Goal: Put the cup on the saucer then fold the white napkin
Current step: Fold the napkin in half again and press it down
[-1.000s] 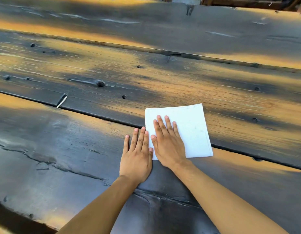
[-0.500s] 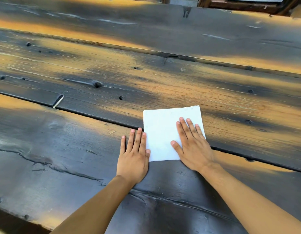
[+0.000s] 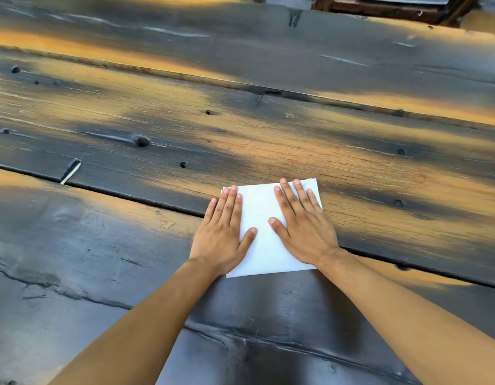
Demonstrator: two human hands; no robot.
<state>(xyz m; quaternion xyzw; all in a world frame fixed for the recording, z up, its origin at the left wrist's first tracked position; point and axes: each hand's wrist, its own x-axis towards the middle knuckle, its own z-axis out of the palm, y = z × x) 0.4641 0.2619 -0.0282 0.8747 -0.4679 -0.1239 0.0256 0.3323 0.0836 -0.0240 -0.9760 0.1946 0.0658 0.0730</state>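
- Two flat palms rest on one white napkin (image 3: 264, 232); no cup or saucer shows anywhere in the view, so that part of the task cannot be judged from here.
- At the far left, the dark wooden worktop (image 3: 101, 245) is bare, with a pale sliver (image 3: 70, 172) wedged in the gap between two planks.
- The left hand (image 3: 222, 234) lies spread and flat, fingers straight, covering the napkin's left edge and spilling onto the wood; its grip is wide and holds nothing.
- The napkin sits in the middle near the person, already a folded rectangle, straddling the plank gap.
- The right hand (image 3: 303, 226) presses flat on the napkin's right half, fingers reaching the far edge; its grip is likewise wide, closed on nothing.
- The napkin looks light, thin and limp, likely to slide or spring open on smooth wood. A pinch at a near corner, with the other palm pinning it, seems the safest hold for any further fold.
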